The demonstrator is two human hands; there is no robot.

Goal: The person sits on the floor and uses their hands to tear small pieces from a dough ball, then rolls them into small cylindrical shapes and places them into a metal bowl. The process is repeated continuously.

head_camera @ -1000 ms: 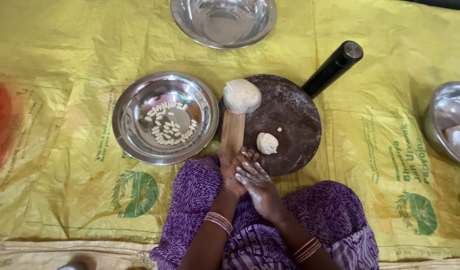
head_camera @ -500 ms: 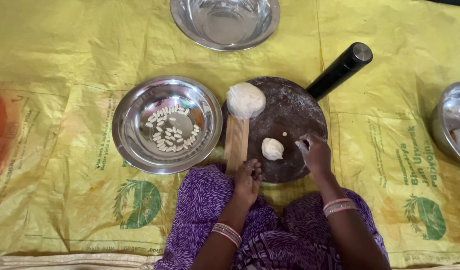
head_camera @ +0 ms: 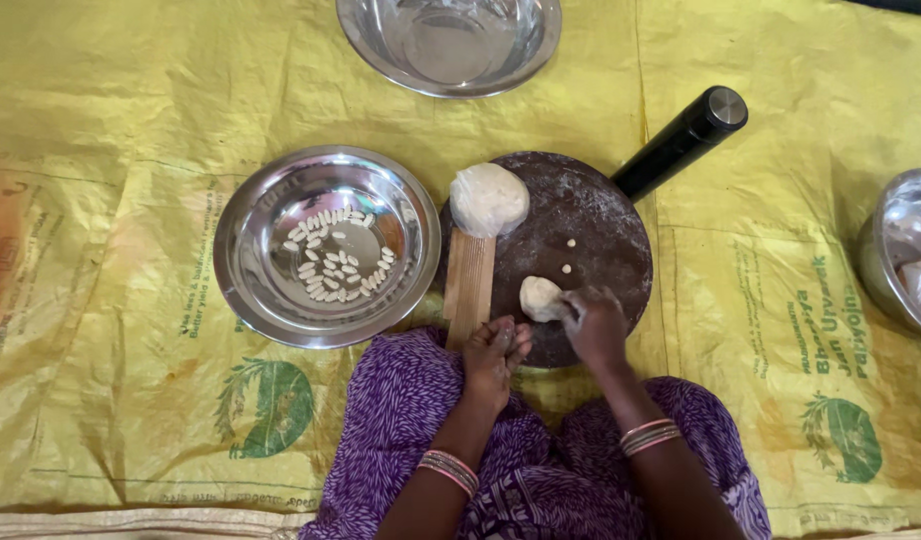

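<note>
A dark round pan (head_camera: 591, 215) with a black handle (head_camera: 681, 143) lies on the yellow sheet in front of my purple-clad lap. A ribbed wooden board (head_camera: 469, 285) leans on its left edge, and a large dough ball (head_camera: 489, 198) rests at the board's top. My left hand (head_camera: 496, 358) grips the board's near end with curled fingers. My right hand (head_camera: 595, 326) is on the pan, fingers pinching the small dough lump (head_camera: 539, 297). Two tiny dough bits lie on the pan above it.
A steel bowl (head_camera: 261, 290) left of the pan holds several small shaped dough pieces (head_camera: 333, 258). Another steel bowl (head_camera: 381, 50) sits at the top edge. A third bowl (head_camera: 886, 250) is cut off at the right. The yellow printed sheet (head_camera: 121, 200) covers the floor.
One second ago both hands were together at the board's near end. The right hand went out to the pan's right side and now has come back onto the small dough lump.
</note>
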